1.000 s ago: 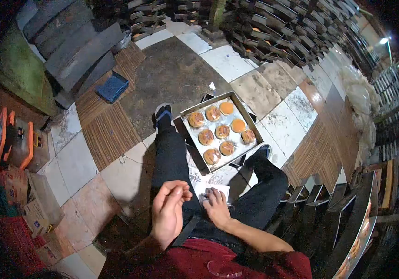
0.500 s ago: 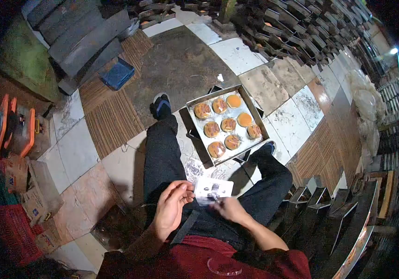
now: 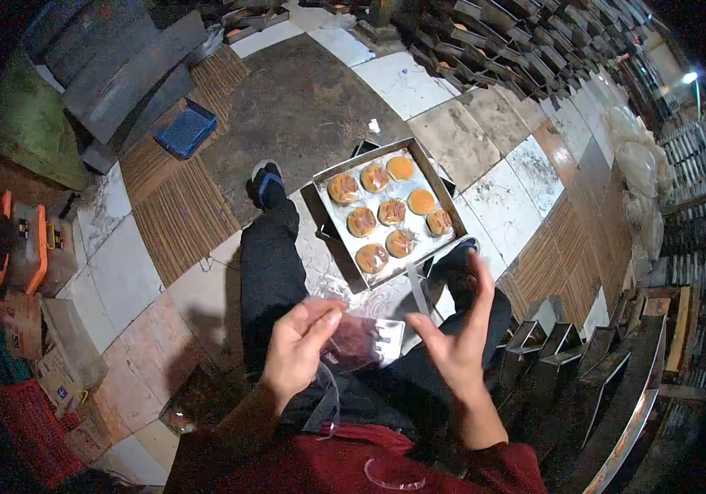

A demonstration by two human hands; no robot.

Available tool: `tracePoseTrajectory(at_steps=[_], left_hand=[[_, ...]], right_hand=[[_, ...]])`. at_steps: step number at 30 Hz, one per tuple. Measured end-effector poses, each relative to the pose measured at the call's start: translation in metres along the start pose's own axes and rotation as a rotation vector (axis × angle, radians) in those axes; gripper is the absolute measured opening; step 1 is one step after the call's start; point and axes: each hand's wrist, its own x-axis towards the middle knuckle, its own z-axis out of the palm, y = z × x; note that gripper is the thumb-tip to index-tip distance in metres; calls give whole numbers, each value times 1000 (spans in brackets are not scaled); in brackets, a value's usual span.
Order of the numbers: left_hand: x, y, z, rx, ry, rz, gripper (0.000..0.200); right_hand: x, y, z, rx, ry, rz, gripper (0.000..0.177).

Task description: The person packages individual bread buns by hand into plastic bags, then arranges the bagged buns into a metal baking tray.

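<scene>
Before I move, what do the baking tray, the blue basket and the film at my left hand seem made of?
Baking tray: probably metal, dull, from its thin, straight, darkened walls. Blue basket: likely matte plastic, judging by its even colour and moulded-looking rim. Film: apparently thin, glossy plastic, see-through with bright reflections.

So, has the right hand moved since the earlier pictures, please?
Yes: judged against the tray, the right hand has moved rightward, away from the left hand.

Dark red shirt (image 3: 345,463) with short sleeves (image 3: 511,468), thin pale curved marking (image 3: 394,477) low on its front, loose black trousers (image 3: 272,288), dark strap (image 3: 322,409) at the waist, open sandal (image 3: 268,188) with bluish straps on the left foot.
</scene>
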Motion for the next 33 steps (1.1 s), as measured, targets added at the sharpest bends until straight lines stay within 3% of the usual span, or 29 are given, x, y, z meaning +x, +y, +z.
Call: tracePoseTrajectory(at_steps=[1,2,3,4,6,7,8,10,11,12,14,16,17,18,20,21,22,23,25,26,27,29,30,31,33], left_hand=[[2,2,-2,-3,-1,-4,18],[3,5,-2,4,-52,2,21],[6,8,-3,12,-104,9,26],[8,12,-3,13,-104,2,26],[13,17,-2,-78,-78,94,38],[17,19,-6,69,-81,20,37],[24,21,-10,67,-75,5,37],[42,22,-17,224,97,-325,27],[54,14,-18,254,185,-150,8],[65,15,-17,255,193,-174,8],[88,20,-18,603,259,-149,13],[110,-6,-28,89,197,-259,22],[127,-17,-24,283,319,-105,21],[145,-25,-22,481,430,57,20],[179,-25,-24,419,522,-53,20],[187,-33,-32,221,606,-55,19],[192,-39,-40,24,692,-59,19],[190,-41,-48,197,676,-91,20],[197,-44,-50,194,742,-132,20],[199,-43,-50,175,796,-153,21],[197,-37,-56,192,808,-164,21],[193,-21,-74,1790,159,175,22],[192,-22,-76,1796,153,166,22],[193,-23,-78,1737,117,80,21],[198,-22,-71,1667,79,6,20]], right_hand=[[12,0,1,17,-61,45,40],[14,12,-3,153,-285,133,33],[14,22,-4,420,-541,538,17],[16,27,-1,421,-540,545,17],[27,35,6,265,-78,261,11],[38,35,4,340,-101,414,12],[47,43,2,251,-203,365,13],[67,51,3,55,-305,352,12],[82,45,2,-58,-415,298,12],[91,50,4,-121,-539,124,12],[98,76,10,260,-392,322,13],[128,106,27,520,-93,713,26],[141,136,54,269,27,576,36],[161,171,69,137,-34,623,39],[184,279,112,505,35,842,39],[186,374,131,256,-80,738,39],[188,423,146,174,-177,742,37],[185,481,156,-244,-303,579,34],[181,531,171,-602,-452,334,40],[183,549,176,-663,-560,578,52],[179,566,184,-640,-560,649,58],[178,593,193,-570,-469,703,63],[189,601,182,-313,-701,864,56],[188,628,176,-202,-855,796,52],[187,612,174,-366,-897,574,49]])
